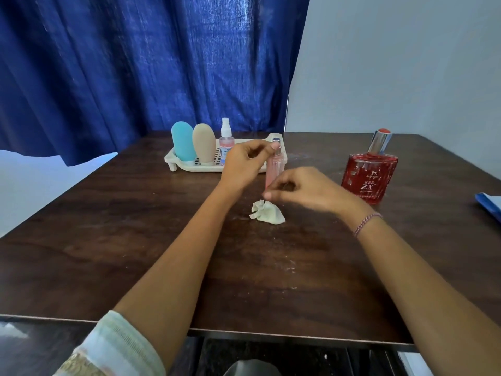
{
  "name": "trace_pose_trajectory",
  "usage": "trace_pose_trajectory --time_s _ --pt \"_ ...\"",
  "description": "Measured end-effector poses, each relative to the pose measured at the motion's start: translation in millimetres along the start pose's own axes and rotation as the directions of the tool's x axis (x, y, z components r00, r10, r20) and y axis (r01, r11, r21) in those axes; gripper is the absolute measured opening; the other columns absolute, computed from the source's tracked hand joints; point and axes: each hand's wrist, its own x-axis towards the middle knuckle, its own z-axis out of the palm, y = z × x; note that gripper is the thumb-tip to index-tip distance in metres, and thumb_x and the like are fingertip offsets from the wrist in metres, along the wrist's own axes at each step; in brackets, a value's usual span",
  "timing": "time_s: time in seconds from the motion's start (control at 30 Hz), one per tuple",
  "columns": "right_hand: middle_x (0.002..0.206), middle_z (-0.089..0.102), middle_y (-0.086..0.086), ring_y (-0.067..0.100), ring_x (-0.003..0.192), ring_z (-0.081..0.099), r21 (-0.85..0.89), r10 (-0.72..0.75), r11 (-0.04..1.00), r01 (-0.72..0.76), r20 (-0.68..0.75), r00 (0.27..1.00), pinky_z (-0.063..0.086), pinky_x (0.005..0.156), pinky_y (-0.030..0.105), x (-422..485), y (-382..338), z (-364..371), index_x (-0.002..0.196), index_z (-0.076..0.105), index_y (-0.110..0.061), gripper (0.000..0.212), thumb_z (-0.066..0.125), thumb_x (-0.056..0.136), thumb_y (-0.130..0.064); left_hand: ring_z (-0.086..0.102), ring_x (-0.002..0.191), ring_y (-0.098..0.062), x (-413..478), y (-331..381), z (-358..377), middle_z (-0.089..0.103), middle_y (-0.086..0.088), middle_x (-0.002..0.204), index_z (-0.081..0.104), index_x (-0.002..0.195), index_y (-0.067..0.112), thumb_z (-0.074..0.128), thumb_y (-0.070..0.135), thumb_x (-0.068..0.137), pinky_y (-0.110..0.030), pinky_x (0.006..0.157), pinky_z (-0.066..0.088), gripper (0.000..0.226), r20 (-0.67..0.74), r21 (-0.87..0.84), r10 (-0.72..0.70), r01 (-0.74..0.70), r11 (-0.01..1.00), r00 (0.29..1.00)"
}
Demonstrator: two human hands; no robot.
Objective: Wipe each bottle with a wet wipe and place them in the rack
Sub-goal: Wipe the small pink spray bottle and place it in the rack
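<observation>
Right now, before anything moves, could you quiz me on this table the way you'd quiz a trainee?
1. True or false: the wipe lies on the table.
2. How many bottles stand in the rack?
3. Which colour is the bottle that the left hand pinches near its top with its fingers: A red, B pink, C blue?

Key: 1 true. 2 three. 3 B, the pink bottle.
</observation>
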Motion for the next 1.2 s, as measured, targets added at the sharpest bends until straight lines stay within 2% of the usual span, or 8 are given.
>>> trace_pose_trajectory --time_s 0.1,0.37,0.53,0.63,0.73,0.87,1.03,1.2 --pt "0.086 0.059 -0.019 -0.004 0.079 0.054 -0.030 -0.081 0.996 0.086 0.124 0.989 0.039 0.068 0.009 2 -6 12 0.110 0.068 -0.024 0.034 0.067 0.080 -0.042 0.063 0.086 -0.007 2 -1 0 0.069 0.005 0.085 0.070 0.093 0.016 0.063 0.025 0.089 -0.028 0.086 0.049 0.012 0.011 -0.005 0.018 -0.018 1.000 1.000" --pt "0.074 0.047 -0.018 0.000 0.064 0.044 -0.230 -0.087 0.967 0.111 0.112 0.990 0.030 0.055 0.013 6 -7 20 0.112 0.067 -0.013 0.036 0.070 0.081 -0.031 0.064 0.093 -0.009 3 0 -1 0.070 -0.002 0.096 0.068 0.105 0.009 0.063 0.024 0.089 -0.020 0.086 0.049 0.023 0.050 -0.054 -0.019 0.022 0.998 0.999" --pt "0.085 0.065 -0.008 0.004 0.072 0.056 -0.036 0.000 0.999 -0.005 -0.143 0.990 0.039 0.060 0.008 -1 4 -12 0.102 0.070 -0.018 0.032 0.074 0.074 -0.033 0.061 0.102 -0.011 1 4 -10 0.068 -0.011 0.111 0.063 0.111 0.020 0.062 0.022 0.090 -0.024 0.087 0.047 0.022 0.177 -0.081 -0.104 0.120 0.990 0.979" --pt "0.085 0.068 -0.003 0.011 0.075 0.061 0.204 0.102 0.979 -0.012 -0.438 0.893 0.049 0.068 0.022 -6 12 -26 0.098 0.068 -0.020 0.030 0.077 0.071 -0.030 0.061 0.109 -0.015 -1 5 -14 0.068 -0.009 0.113 0.060 0.116 0.021 0.066 0.017 0.086 -0.028 0.093 0.047 0.031 0.235 -0.098 -0.133 0.159 0.982 0.963" --pt "0.088 0.070 -0.002 0.012 0.080 0.063 0.258 0.153 0.966 0.007 -0.592 0.791 0.051 0.072 0.019 -2 15 -22 0.095 0.069 -0.020 0.026 0.077 0.072 -0.029 0.060 0.108 -0.008 -3 6 -15 0.065 -0.003 0.117 0.055 0.127 0.014 0.069 0.010 0.083 -0.018 0.090 0.048 0.046 0.287 -0.040 -0.137 0.155 0.987 0.948" --pt "0.099 0.065 -0.005 0.006 0.087 0.059 0.143 0.060 0.989 0.036 -0.613 0.788 0.043 0.076 0.005 4 12 -10 0.104 0.070 -0.014 0.025 0.072 0.079 -0.016 0.059 0.092 0.007 -6 7 -17 0.063 0.006 0.104 0.051 0.130 0.009 0.062 -0.003 0.085 -0.008 0.082 0.048 0.048 0.295 -0.014 -0.127 0.137 0.990 0.947" --pt "0.098 0.064 -0.007 0.007 0.091 0.057 -0.048 -0.075 0.997 0.058 -0.637 0.767 0.047 0.084 0.013 6 7 -1 0.105 0.071 -0.017 0.026 0.069 0.081 -0.006 0.060 0.099 -0.001 -2 7 -20 0.067 0.006 0.104 0.059 0.120 0.018 0.046 0.001 0.093 -0.016 0.092 0.045 0.034 0.226 -0.089 -0.149 0.173 0.981 0.963" --pt "0.096 0.053 -0.009 0.002 0.090 0.050 -0.089 -0.111 0.994 0.071 -0.618 0.778 0.035 0.080 -0.004 5 4 2 0.106 0.070 -0.010 0.026 0.064 0.083 0.000 0.061 0.102 -0.009 -3 4 -13 0.065 -0.003 0.114 0.059 0.123 0.007 0.055 0.013 0.094 -0.013 0.078 0.051 0.030 0.134 -0.047 -0.086 0.093 0.995 0.987"
